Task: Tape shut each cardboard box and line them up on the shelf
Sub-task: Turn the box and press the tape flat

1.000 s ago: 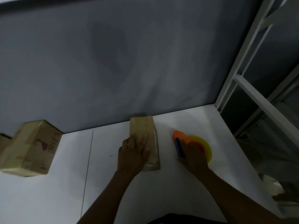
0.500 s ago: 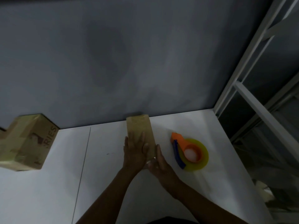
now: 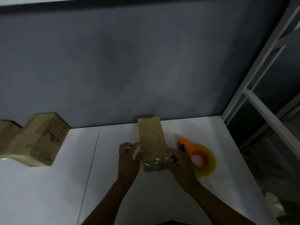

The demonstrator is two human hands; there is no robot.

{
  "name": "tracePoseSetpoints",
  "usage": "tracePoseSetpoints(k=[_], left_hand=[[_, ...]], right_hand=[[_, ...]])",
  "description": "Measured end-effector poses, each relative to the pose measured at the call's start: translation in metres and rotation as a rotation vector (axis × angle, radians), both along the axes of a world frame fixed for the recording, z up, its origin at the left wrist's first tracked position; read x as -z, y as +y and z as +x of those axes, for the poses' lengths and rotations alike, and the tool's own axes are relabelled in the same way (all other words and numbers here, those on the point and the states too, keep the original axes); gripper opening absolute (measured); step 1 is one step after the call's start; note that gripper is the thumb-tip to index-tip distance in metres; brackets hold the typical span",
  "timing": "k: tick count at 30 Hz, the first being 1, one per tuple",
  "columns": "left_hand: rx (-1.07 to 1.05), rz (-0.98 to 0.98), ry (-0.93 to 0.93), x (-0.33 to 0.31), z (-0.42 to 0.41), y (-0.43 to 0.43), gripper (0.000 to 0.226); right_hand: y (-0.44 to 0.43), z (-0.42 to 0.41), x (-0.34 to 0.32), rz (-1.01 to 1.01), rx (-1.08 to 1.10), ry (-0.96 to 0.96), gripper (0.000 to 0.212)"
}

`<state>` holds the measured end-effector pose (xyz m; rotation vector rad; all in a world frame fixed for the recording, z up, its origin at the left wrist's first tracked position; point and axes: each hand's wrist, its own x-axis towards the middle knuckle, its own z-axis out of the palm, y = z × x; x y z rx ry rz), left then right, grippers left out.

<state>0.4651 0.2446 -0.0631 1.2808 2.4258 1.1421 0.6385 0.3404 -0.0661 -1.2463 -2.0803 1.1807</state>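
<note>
Left hand (image 3: pixel 128 158) and right hand (image 3: pixel 180 163) together grip one box (image 3: pixel 151 138).

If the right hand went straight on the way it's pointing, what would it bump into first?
The small cardboard box. The right hand points up and left at the box's right side and seems to touch it. The tape dispenser lies to its right, out of that line.
</note>
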Motion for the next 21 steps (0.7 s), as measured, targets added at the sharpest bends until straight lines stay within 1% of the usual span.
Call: tracePoseSetpoints(k=[2, 4, 7, 10, 11, 14, 16, 17, 18, 19, 20, 21], left_hand=[[0.025, -0.060, 0.005, -0.004, 0.007, -0.009, 0.036], [0.056, -0.107, -0.029, -0.006, 0.014, -0.013, 0.036], [0.047, -0.114, -0.057, -0.008, 0.017, -0.013, 0.036], [0.038, -0.113, -0.076, -0.005, 0.015, -0.013, 0.038], [0.041, -0.118, -0.079, -0.004, 0.014, -0.013, 0.039], [0.107, -0.150, -0.004, 0.003, 0.013, -0.013, 0.041], [0.153, -0.209, 0.059, 0.005, 0.014, -0.012, 0.037], [0.159, -0.239, 0.084, 0.004, 0.015, -0.013, 0.034], [0.156, -0.259, 0.099, 0.004, 0.014, -0.015, 0.030], [0.166, -0.273, 0.087, 0.002, 0.015, -0.016, 0.028], [0.183, -0.262, 0.086, 0.001, 0.014, -0.016, 0.028], [0.179, -0.249, 0.065, 0.003, 0.012, -0.017, 0.028]], right_hand=[[0.005, -0.003, -0.008, 0.178, -0.100, -0.048, 0.039], [0.008, -0.005, -0.012, 0.260, -0.174, -0.114, 0.041], [0.014, -0.006, -0.005, 0.285, -0.235, -0.185, 0.040], [0.023, -0.007, -0.009, 0.213, -0.324, -0.216, 0.041], [0.026, -0.008, -0.009, 0.217, -0.370, -0.239, 0.042], [0.032, -0.009, -0.013, 0.344, -0.505, -0.402, 0.038], [0.029, -0.008, -0.015, 0.375, -0.520, -0.405, 0.036], [0.029, -0.008, -0.015, 0.426, -0.509, -0.471, 0.041], [0.029, -0.007, -0.010, 0.461, -0.523, -0.485, 0.053], [0.030, -0.005, -0.003, 0.569, -0.518, -0.544, 0.060], [0.029, -0.005, 0.002, 0.580, -0.480, -0.561, 0.062], [0.026, -0.005, 0.003, 0.599, -0.501, -0.544, 0.059]])
